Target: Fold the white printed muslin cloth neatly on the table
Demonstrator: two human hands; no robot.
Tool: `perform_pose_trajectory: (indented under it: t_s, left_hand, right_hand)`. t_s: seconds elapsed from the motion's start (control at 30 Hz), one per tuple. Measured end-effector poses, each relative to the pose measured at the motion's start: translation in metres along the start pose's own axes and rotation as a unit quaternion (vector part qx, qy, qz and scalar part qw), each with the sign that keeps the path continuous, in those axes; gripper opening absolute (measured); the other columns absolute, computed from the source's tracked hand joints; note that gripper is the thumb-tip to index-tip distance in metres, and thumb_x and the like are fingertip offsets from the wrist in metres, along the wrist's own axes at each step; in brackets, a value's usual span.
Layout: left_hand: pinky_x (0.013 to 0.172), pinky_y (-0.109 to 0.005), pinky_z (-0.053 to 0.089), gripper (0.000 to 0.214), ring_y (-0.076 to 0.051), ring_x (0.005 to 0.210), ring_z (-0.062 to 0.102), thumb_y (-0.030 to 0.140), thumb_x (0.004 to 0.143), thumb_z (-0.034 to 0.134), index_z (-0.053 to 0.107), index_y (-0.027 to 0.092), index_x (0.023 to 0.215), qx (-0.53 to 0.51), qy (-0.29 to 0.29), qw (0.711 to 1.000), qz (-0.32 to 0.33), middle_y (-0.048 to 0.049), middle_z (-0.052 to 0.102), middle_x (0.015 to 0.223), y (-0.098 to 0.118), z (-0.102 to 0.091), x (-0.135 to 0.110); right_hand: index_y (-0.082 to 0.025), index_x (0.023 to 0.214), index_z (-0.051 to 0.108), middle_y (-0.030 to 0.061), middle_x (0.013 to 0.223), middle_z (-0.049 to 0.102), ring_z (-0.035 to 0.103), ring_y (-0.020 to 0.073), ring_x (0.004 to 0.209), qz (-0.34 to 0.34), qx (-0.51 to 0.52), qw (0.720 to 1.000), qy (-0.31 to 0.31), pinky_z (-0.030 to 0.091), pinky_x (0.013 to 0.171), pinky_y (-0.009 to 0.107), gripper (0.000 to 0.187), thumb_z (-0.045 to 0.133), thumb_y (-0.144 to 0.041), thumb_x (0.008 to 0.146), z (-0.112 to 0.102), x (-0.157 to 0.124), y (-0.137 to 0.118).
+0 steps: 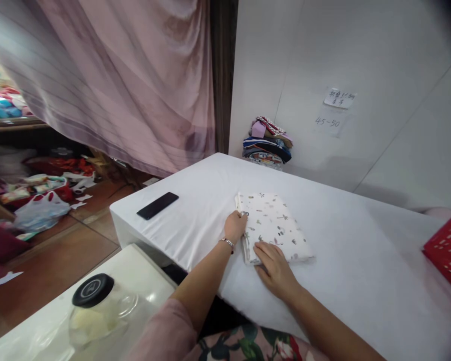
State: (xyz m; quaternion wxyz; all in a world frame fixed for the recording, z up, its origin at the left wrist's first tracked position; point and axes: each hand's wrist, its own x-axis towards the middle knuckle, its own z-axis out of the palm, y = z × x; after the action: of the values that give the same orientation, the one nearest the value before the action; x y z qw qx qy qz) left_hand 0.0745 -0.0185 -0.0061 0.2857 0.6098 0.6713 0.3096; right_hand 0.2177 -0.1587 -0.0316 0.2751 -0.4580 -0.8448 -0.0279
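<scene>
A folded white cloth [274, 223] with a small print of plants and animals lies on the white-covered table [361, 260]. My left hand [236, 226] is at its left edge, fingers closed on the folded layers there. The fingertips of that hand are partly hidden by the cloth. My right hand [276, 268] rests on the cloth's near edge, its fingers stretched out flat over the print. The cloth's layers show along its left side.
A black phone [158, 205] lies at the table's left. Nearer stands a clear jug [97, 321] with a black lid on a white surface. Folded textiles [267, 143] are stacked beyond the far edge. A red basket [449, 245] is at right; a pink curtain [146, 85] hangs behind.
</scene>
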Motion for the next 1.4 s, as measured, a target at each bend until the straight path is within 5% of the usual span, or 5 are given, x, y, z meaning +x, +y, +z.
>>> perform_pose_trajectory:
  t_s: [0.27, 0.5, 0.97, 1.17, 1.4]
  left_hand:
    - [0.059, -0.027, 0.036, 0.027, -0.02, 0.074, 0.059, 0.046, 0.076, 0.053, 0.053, 0.02, 0.069, 0.011, -0.011, 1.0, -0.011, -0.0057, 0.065, 0.077, 0.007, -0.002, 0.014]
    - [0.059, -0.027, 0.037, 0.015, -0.02, 0.075, 0.06, 0.032, 0.077, 0.049, 0.054, 0.019, 0.072, 0.022, 0.001, 0.999, -0.026, -0.0059, 0.066, 0.077, 0.002, 0.002, 0.022]
    - [0.061, -0.027, 0.038, 0.018, -0.02, 0.076, 0.061, 0.032, 0.08, 0.045, 0.055, 0.019, 0.073, 0.021, 0.017, 1.0, -0.016, -0.007, 0.067, 0.078, 0.0, 0.006, 0.044]
    - [0.06, -0.028, 0.039, 0.03, -0.022, 0.076, 0.062, 0.048, 0.078, 0.048, 0.055, 0.019, 0.072, 0.025, 0.006, 0.999, -0.032, -0.0082, 0.068, 0.08, 0.008, 0.002, 0.058]
    - [0.064, -0.029, 0.04, 0.021, -0.023, 0.083, 0.062, 0.036, 0.081, 0.043, 0.055, 0.02, 0.075, 0.034, 0.021, 0.998, -0.038, -0.0086, 0.068, 0.085, 0.001, 0.005, 0.062]
  right_hand:
    - [-0.018, 0.13, 0.044, 0.0132, 0.126, 0.053, 0.045, 0.0257, 0.119, -0.008, -0.003, 1.0, 0.013, 0.037, 0.097, 0.048, 0.047, 0.046, -0.015, 0.083, 0.001, -0.002, 0.001]
    - [-0.019, 0.131, 0.043, 0.0126, 0.126, 0.053, 0.046, 0.0257, 0.119, -0.009, 0.004, 1.0, 0.006, 0.038, 0.097, 0.048, 0.048, 0.046, -0.016, 0.082, 0.0, -0.002, 0.002]
    - [-0.019, 0.13, 0.045, 0.0123, 0.128, 0.052, 0.044, 0.0255, 0.121, 0.008, 0.019, 1.0, -0.011, 0.037, 0.099, 0.048, 0.048, 0.047, -0.016, 0.081, -0.002, -0.003, 0.001]
    - [-0.02, 0.129, 0.045, 0.011, 0.129, 0.052, 0.044, 0.0253, 0.122, 0.021, 0.021, 0.999, -0.026, 0.037, 0.1, 0.048, 0.048, 0.047, -0.016, 0.081, -0.005, -0.001, -0.001]
    - [-0.021, 0.131, 0.044, 0.0107, 0.128, 0.053, 0.045, 0.0246, 0.122, 0.017, 0.023, 0.999, -0.016, 0.037, 0.1, 0.047, 0.05, 0.047, -0.016, 0.081, -0.004, -0.002, 0.0]
